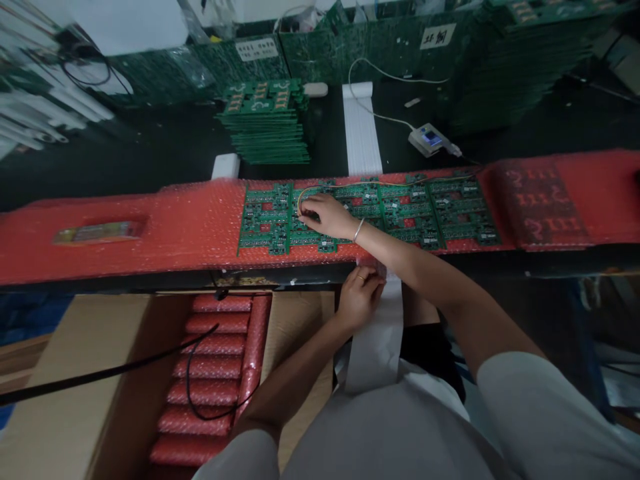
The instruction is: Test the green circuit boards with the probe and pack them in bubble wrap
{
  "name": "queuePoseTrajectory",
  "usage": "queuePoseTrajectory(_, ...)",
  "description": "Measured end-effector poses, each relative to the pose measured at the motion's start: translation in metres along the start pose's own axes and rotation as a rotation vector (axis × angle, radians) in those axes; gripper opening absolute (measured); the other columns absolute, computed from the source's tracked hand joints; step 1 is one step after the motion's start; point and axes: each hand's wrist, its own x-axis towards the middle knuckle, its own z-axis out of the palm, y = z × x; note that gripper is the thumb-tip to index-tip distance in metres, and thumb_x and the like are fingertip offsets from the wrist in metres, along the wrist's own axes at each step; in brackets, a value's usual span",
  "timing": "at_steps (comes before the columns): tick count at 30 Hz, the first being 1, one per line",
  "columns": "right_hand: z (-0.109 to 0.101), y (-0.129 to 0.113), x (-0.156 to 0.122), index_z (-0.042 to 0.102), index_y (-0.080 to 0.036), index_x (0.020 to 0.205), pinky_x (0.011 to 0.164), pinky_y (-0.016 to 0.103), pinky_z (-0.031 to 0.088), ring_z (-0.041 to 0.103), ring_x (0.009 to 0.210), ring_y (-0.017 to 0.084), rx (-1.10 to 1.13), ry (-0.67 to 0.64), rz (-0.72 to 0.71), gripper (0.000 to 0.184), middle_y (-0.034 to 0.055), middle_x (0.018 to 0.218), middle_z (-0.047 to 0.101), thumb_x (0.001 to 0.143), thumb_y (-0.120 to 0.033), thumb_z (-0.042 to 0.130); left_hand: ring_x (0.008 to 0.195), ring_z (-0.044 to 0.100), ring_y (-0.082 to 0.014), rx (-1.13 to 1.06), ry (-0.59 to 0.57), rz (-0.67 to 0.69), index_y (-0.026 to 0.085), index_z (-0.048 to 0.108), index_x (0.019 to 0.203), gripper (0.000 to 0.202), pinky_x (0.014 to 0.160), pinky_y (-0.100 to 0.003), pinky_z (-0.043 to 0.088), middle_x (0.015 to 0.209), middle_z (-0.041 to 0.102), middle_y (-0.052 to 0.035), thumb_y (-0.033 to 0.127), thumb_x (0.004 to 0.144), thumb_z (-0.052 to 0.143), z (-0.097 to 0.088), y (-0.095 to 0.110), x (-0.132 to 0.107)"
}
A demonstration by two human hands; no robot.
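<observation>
Circuit boards (395, 214), green, on red bubble wrap (200, 220); right fingers (314, 200) curled, left fingers (367, 283) bunched, grips unclear.

Wire (390, 183) across boards (397, 212) (narrow gap behind)

The dark bench (160, 147) carries a long layer of red bubble wrap (200, 207) along its front edge. Behind that lie a small white box (226, 167), a stack of green boards (265, 137), a white strip (363, 137) unrolled toward the wrap, and a small device (429, 139) with a lit screen. White tubes (55, 110) lie at the left.
</observation>
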Motion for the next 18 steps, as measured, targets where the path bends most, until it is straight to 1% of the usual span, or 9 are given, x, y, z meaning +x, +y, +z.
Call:
queuePoseTrajectory(2, -0.006, -0.003, 0.0, 0.06, -0.019, 0.088, 0.089, 0.033, 0.041, 0.056, 0.092, 0.02, 0.046, 0.052, -0.022, 0.013, 0.0051, 0.092, 0.064, 0.096, -0.028, 0.054, 0.088, 0.059, -0.0181, -0.029, -0.014, -0.009, 0.019, 0.069, 0.088, 0.014, 0.078, -0.032, 0.052, 0.095, 0.064, -0.0062, 0.021, 0.095, 0.057, -0.013, 0.004, 0.003)
queuePoseTrajectory(4, -0.016, -0.003, 0.0, 0.061, -0.018, 0.089, 0.088, 0.033, 0.043, 0.058, 0.092, 0.019, 0.106, 0.13, -0.034, 0.014, 0.0057, 0.093, 0.065, 0.096, -0.028, 0.054, 0.09, 0.06, -0.018, -0.053, -0.001, -0.035, 0.02, 0.069, 0.089, 0.011, 0.08, -0.032, 0.051, 0.095, 0.066, -0.0055, 0.019, 0.093, 0.059, -0.037, 0.001, 0.013)
queuePoseTrajectory(5, -0.022, -0.002, -0.001, 0.061, -0.018, 0.089, 0.087, 0.033, 0.044, 0.059, 0.091, 0.019, 0.13, 0.166, -0.029, 0.014, 0.0057, 0.093, 0.066, 0.095, -0.029, 0.054, 0.092, 0.06, -0.0181, -0.054, 0.021, -0.059, 0.02, 0.069, 0.089, 0.011, 0.082, -0.032, 0.051, 0.096, 0.066, -0.0052, 0.017, 0.092, 0.059, -0.051, -0.005, 0.02)
queuePoseTrajectory(7, -0.031, 0.004, -0.003, 0.062, -0.018, 0.089, 0.084, 0.033, 0.046, 0.06, 0.087, 0.019, 0.16, 0.219, 0.004, 0.012, 0.0053, 0.091, 0.067, 0.093, -0.028, 0.056, 0.095, 0.061, -0.0181, -0.031, 0.086, -0.146, 0.02, 0.069, 0.087, 0.012, 0.087, -0.033, 0.05, 0.096, 0.066, -0.0045, 0.014, 0.09, 0.06, -0.082, -0.028, 0.038)
queuePoseTrajectory(9, -0.035, 0.011, -0.007, 0.062, -0.019, 0.088, 0.08, 0.033, 0.047, 0.062, 0.081, 0.019, 0.179, 0.252, 0.054, 0.01, 0.0047, 0.086, 0.067, 0.092, -0.026, 0.056, 0.097, 0.062, -0.0194, 0.011, 0.133, -0.242, 0.019, 0.07, 0.085, 0.011, 0.092, -0.035, 0.049, 0.096, 0.067, -0.005, 0.015, 0.087, 0.061, -0.11, -0.062, 0.06)
queuePoseTrajectory(11, -0.035, 0.018, -0.011, 0.063, -0.019, 0.086, 0.076, 0.032, 0.048, 0.062, 0.079, 0.019, 0.185, 0.277, 0.1, 0.009, 0.0045, 0.083, 0.068, 0.09, -0.025, 0.057, 0.094, 0.064, -0.02, 0.03, 0.114, -0.346, 0.018, 0.071, 0.083, 0.01, 0.092, -0.035, 0.049, 0.093, 0.069, -0.0052, 0.017, 0.086, 0.062, -0.13, -0.098, 0.08)
queuePoseTrajectory(14, -0.031, 0.022, -0.015, 0.063, -0.019, 0.085, 0.075, 0.031, 0.048, 0.062, 0.078, 0.019, 0.144, 0.275, 0.137, 0.009, 0.0043, 0.082, 0.068, 0.089, -0.025, 0.058, 0.098, 0.064, -0.0233, 0.124, 0.111, -0.458, 0.018, 0.072, 0.078, 0.01, 0.095, -0.038, 0.049, 0.091, 0.071, -0.0068, 0.019, 0.082, 0.064, -0.138, -0.137, 0.101)
queuePoseTrajectory(16, -0.028, 0.021, -0.016, 0.064, -0.02, 0.085, 0.076, 0.032, 0.048, 0.062, 0.08, 0.019, 0.108, 0.264, 0.147, 0.008, 0.0043, 0.082, 0.068, 0.089, -0.025, 0.059, 0.103, 0.063, -0.0256, 0.202, 0.132, -0.494, 0.017, 0.074, 0.078, 0.01, 0.1, -0.042, 0.046, 0.096, 0.071, -0.0092, 0.021, 0.081, 0.066, -0.132, -0.148, 0.108)
queuePoseTrajectory(18, -0.028, 0.02, -0.017, 0.064, -0.02, 0.086, 0.077, 0.033, 0.048, 0.063, 0.081, 0.02, 0.089, 0.259, 0.158, 0.007, 0.0045, 0.083, 0.069, 0.089, -0.024, 0.059, 0.107, 0.061, -0.0274, 0.272, 0.15, -0.518, 0.018, 0.075, 0.079, 0.011, 0.104, -0.047, 0.042, 0.102, 0.07, -0.0104, 0.023, 0.081, 0.066, -0.124, -0.151, 0.11)
